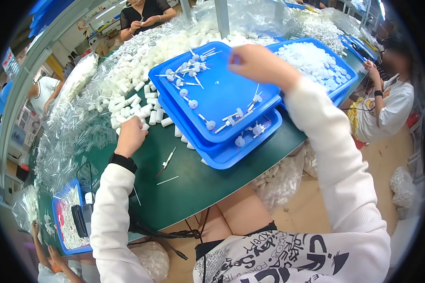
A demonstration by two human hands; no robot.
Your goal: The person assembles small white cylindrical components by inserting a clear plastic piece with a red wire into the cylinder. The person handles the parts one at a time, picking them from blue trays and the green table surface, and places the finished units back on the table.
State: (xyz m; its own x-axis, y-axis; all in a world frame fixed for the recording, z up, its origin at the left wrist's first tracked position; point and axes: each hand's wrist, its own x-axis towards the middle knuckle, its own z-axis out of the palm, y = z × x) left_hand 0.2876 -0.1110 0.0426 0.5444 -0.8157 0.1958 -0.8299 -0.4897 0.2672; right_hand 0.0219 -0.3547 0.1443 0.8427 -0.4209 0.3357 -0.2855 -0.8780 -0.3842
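While R hand [252, 63] hovers over blue rect. plastic tray [217, 99], L hand [130, 137] is at white plastic cylinders [131, 101] left of it. Fingers curled both sides, can't tell if pinching; rec. taking cylinders singly.

The left forearm [111, 212] is held nearly upright from the lower edge, its wrist circled by a black band [123, 162]. The left hand [131, 136] is turned back-up, with its fingers curled forward. The right arm [333, 155] is raised and bent inward, and the right hand [257, 62] is carried higher, pointed leftward with bent fingers (the fingertips are blurred). Both arms are covered by white ribbed sleeves; the thighs [243, 210] are left bare.
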